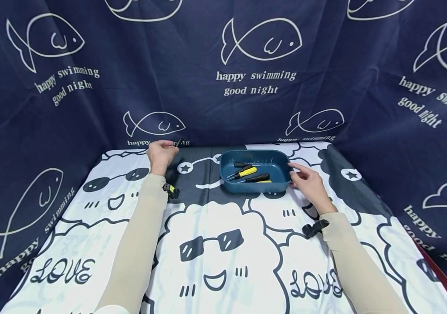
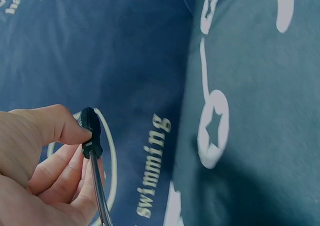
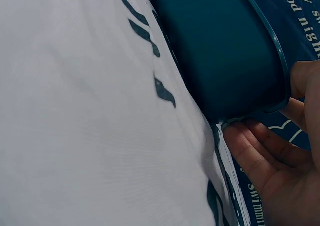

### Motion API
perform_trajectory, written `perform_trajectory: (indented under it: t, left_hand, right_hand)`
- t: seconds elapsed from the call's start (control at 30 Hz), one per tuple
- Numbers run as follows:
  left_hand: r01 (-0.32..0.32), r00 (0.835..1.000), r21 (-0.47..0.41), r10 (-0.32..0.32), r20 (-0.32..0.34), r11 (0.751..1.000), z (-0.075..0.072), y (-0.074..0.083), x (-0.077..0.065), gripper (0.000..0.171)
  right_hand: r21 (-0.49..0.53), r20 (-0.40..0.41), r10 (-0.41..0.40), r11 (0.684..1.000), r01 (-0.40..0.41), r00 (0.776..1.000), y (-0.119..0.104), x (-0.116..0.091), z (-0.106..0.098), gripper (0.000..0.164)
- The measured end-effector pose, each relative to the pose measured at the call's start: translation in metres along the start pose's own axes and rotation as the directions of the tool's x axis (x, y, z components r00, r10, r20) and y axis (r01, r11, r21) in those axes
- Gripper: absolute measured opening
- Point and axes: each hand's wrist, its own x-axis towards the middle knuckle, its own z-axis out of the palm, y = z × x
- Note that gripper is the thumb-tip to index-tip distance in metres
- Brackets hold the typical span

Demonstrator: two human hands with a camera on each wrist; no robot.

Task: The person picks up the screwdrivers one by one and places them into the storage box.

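My left hand [image 1: 161,155] is raised over the far left part of the table. Between thumb and fingers it pinches the black handle of a screwdriver [image 2: 91,136], whose metal shaft points down in the left wrist view. At the far middle sits a dark blue plastic bin [image 1: 252,188]. Inside it lie several screwdrivers, among them one with a yellow and black handle [image 1: 248,172] and one with a black handle [image 1: 260,177]. My right hand [image 1: 310,184] holds the bin's right end, with fingers at the rim and low on the outer wall.
A white cloth [image 1: 215,218] printed with dark cartoon clouds covers the table. Navy curtains [image 1: 208,100] with fish drawings hang close behind its far edge and along both sides. A dark red edge [image 1: 443,279] shows at the right.
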Motion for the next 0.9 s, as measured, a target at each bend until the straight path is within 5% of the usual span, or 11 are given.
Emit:
perform_trajectory:
  t: [0.47, 0.9]
  left_hand:
    - [-0.152, 0.987, -0.088, 0.156, 0.040, 0.984, 0.006, 0.042, -0.016, 0.031]
    - [-0.293, 0.941, -0.158, 0.314, 0.128, 0.943, 0.017, 0.070, -0.038, 0.032]
  right_hand:
    - [0.007, 0.001, 0.001, 1.000, -0.001, 1.000, 0.001, 0.001, 0.000, 0.046]
    - [0.002, 0.003, 0.003, 1.000, -0.003, 1.000, 0.000, 0.000, -0.001, 0.046]
